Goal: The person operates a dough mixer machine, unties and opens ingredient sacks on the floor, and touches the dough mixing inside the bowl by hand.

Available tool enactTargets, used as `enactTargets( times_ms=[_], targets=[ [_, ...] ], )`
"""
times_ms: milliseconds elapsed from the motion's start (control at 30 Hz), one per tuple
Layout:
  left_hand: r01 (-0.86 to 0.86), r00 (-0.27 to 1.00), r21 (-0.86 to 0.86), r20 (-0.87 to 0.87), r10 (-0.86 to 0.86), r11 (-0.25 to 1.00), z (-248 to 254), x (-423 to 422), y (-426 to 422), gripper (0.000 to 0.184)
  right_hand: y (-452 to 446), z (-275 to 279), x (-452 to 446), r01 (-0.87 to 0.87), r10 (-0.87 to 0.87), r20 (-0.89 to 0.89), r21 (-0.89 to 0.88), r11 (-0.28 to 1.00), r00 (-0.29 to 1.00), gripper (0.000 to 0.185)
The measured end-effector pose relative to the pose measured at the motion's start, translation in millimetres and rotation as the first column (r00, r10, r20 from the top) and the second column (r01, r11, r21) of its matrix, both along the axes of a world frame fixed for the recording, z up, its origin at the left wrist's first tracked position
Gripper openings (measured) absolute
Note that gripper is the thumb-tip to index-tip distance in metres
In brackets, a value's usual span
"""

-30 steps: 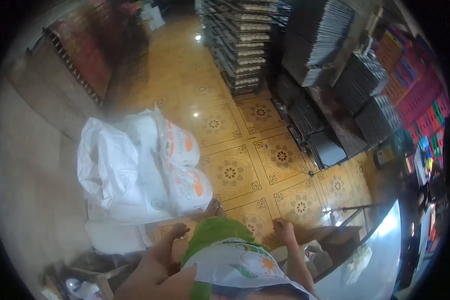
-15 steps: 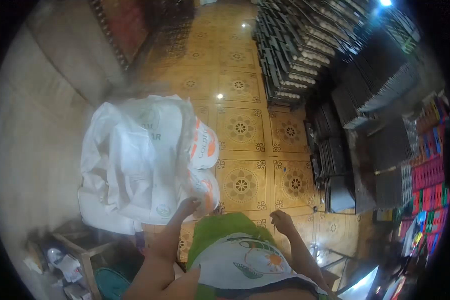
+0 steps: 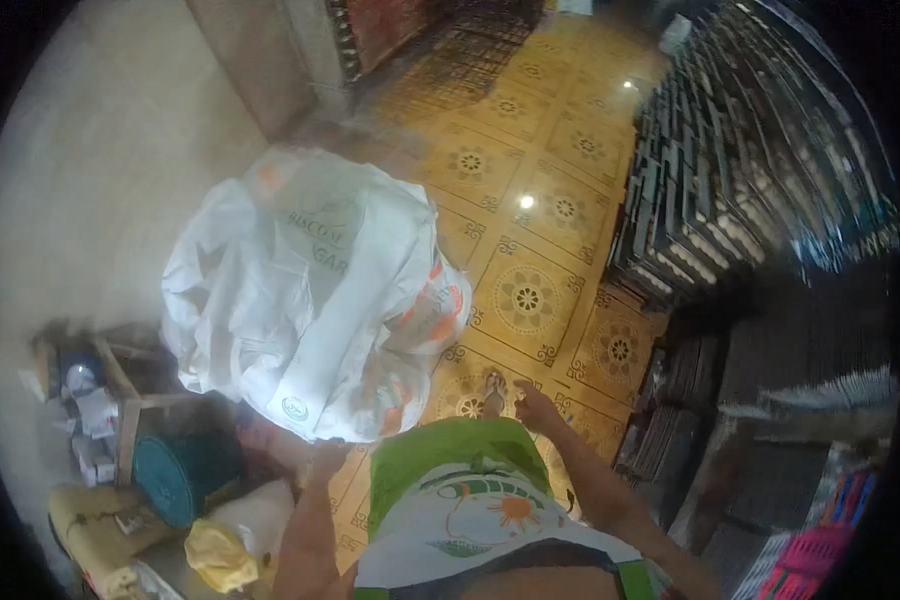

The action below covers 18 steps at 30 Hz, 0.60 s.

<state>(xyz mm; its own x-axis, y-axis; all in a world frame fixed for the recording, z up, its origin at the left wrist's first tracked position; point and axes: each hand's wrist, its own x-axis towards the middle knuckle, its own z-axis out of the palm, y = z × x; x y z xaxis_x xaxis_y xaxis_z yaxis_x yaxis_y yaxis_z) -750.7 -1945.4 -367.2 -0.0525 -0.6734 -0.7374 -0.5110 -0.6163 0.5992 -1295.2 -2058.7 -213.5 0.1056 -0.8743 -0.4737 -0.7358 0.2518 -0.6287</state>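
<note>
A pile of white sacks (image 3: 290,310) with green and orange print stands to the left. My left hand (image 3: 327,452) is low beside the near edge of the pile, partly hidden and blurred, so its fingers cannot be made out. Whether it touches the sack is unclear. Over the tiled floor, my right hand (image 3: 536,408) hangs free with its fingers loosely apart and nothing in them. Between my arms is the green and white apron (image 3: 470,490) on my body. A foot in a sandal (image 3: 494,385) shows just past the apron.
Tall stacks of egg trays (image 3: 730,190) line the right side, with dark trays (image 3: 670,440) nearer. Pink crates (image 3: 815,560) are at the lower right. A wooden stand (image 3: 135,400), a teal bin (image 3: 170,475) and a yellow bag (image 3: 218,553) sit at lower left.
My view has turned and I have stepped forward along the sacks. My left hand has dropped from the side of the orange-printed sacks to their near edge. The right hand remains free.
</note>
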Motion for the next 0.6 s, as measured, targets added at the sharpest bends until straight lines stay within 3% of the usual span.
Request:
enactTargets(
  times_ms=[33,67,100,133,167,200,267,300,400,467,500,567,600],
  targets=[
    [-0.19,0.968,0.215,-0.124,0.22,0.958,-13,3,22,0.034,-18,7,-4,0.014,-0.011,-0.037,0.061,0.998,0.999,0.025],
    [-0.31,0.902,0.395,-0.165,0.399,0.865,-25,0,36,0.03,-46,20,-10,0.041,-0.046,0.045,0.1,0.994,0.998,0.026],
    [-0.384,0.892,0.331,-0.11,0.439,0.862,19,-37,39,0.028,-73,33,-16,0.067,-0.085,0.123,0.141,0.988,0.989,0.027],
    [-0.449,0.877,0.261,-0.057,0.478,0.855,68,-78,41,0.027,-95,19,-31,-0.082,0.067,0.105,0.138,0.987,0.992,0.026],
    [-0.282,0.957,0.241,0.003,0.29,0.929,67,-90,45,0.023,-111,10,-42,-0.226,0.215,0.088,0.141,0.964,0.973,0.025],
    [-0.294,0.953,0.246,0.008,0.302,0.923,64,-103,53,0.023,-125,13,-51,-0.211,0.196,0.179,0.066,0.975,0.964,0.022],
    [-0.281,0.958,0.109,0.084,0.273,0.953,40,-122,75,0.043,-164,-21,-57,-0.215,0.202,0.148,0.075,0.974,0.968,0.023],
    [-0.407,0.911,0.228,0.03,0.412,0.884,47,-137,73,0.05,-180,-26,-57,-0.213,0.202,0.129,0.079,0.974,0.971,0.023],
    [-0.363,0.93,0.144,0.109,0.35,0.921,94,-174,36,0.042,-219,-15,-39,-0.247,0.247,0.028,0.013,0.969,0.969,0.019],
    [-0.235,0.967,-0.054,0.084,0.239,0.97,32,-161,45,0.045,-228,6,-16,-0.191,0.183,0.082,0.092,0.977,0.98,0.021],
    [-0.266,0.962,0.01,0.068,0.264,0.964,67,-173,13,0.045,-234,12,-6,-0.127,0.108,0.132,0.143,0.982,0.985,0.025],
    [0.018,0.989,-0.109,0.147,-0.002,0.994,62,-172,-29,0.038,-236,0,8,-0.167,0.146,0.153,0.134,0.977,0.977,0.028],
    [0.017,0.987,-0.189,0.16,0.014,0.982,72,-178,-55,0.034,-237,-15,12,-0.21,0.186,0.182,0.124,0.97,0.965,0.03]
  ],
)
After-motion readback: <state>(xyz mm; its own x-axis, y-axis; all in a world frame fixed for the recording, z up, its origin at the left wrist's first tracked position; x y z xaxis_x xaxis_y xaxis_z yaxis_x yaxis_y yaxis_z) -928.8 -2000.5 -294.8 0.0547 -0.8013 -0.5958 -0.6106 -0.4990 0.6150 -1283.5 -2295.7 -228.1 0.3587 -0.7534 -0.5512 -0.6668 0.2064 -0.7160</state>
